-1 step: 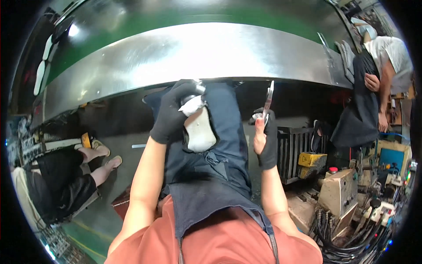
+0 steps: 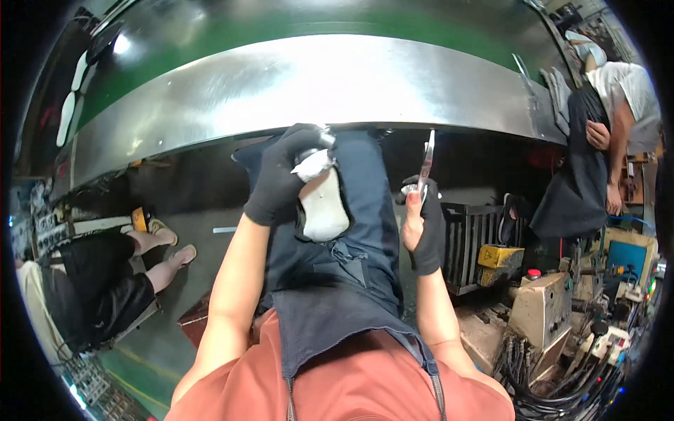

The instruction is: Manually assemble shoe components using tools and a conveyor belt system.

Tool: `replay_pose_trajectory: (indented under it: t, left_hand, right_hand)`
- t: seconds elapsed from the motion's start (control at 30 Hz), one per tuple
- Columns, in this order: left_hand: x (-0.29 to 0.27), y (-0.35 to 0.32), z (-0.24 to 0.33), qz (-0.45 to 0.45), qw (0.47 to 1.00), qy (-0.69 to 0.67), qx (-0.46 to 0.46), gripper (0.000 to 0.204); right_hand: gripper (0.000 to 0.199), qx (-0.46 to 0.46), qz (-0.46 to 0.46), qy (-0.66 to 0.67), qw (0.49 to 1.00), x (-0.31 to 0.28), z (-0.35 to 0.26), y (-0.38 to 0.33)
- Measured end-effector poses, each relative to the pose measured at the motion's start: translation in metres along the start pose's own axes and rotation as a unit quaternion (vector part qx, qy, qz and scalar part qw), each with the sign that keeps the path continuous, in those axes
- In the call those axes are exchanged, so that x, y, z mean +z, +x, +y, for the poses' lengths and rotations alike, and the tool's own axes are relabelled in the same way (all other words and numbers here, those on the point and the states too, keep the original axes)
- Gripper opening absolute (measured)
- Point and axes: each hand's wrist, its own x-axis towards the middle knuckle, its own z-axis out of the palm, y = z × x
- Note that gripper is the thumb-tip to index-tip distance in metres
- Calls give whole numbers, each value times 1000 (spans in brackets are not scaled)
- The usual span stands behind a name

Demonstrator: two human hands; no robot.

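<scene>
Facing a long metal bench (image 2: 316, 81), I have a person (image 2: 619, 88) in a dark apron over to my right, and a grimy machine (image 2: 542, 307) on that side too. Closer to me stands a black slatted crate (image 2: 460, 235), with a yellow box (image 2: 500, 257) by it. Over my blue lap (image 2: 368, 189) is a pale shoe-shaped piece (image 2: 325, 217) with a dark edge; whether it rests there I cannot tell. My gloved left hand (image 2: 277, 172) curls closed around its far end, the grip partly hidden. My right hand (image 2: 425, 228), well apart, has its fingers bent firmly around a thin metal tool (image 2: 426, 165) that points toward the bench. Smallest, a white scrap (image 2: 312, 165) shows beside my left fingers.
</scene>
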Motion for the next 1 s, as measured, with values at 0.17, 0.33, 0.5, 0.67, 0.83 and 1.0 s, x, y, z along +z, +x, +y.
replay_pose_trajectory:
  t: [0.17,0.33,0.5,0.67,0.83,1.0]
  left_hand:
    - [8,7,-18,10,1000,10,21,21]
    - [7,7,-10,-18,993,-116,-16,26]
    - [10,-2,-5,13,990,-135,-30,31]
    - [8,-4,9,-5,999,-38,35,27]
    - [13,-8,15,18,998,35,53,29]
    - [11,-11,11,24,998,-30,40,29]
  right_hand:
    - [30,17,-160,7,987,17,-4,-49]
    - [42,142,-312,178,923,28,-20,-49]
    - [47,264,-385,382,798,24,-18,-31]
    - [51,368,-426,468,681,3,-18,-14]
    - [53,361,-453,444,683,13,-29,-11]
    - [53,346,-427,459,698,17,-25,-15]
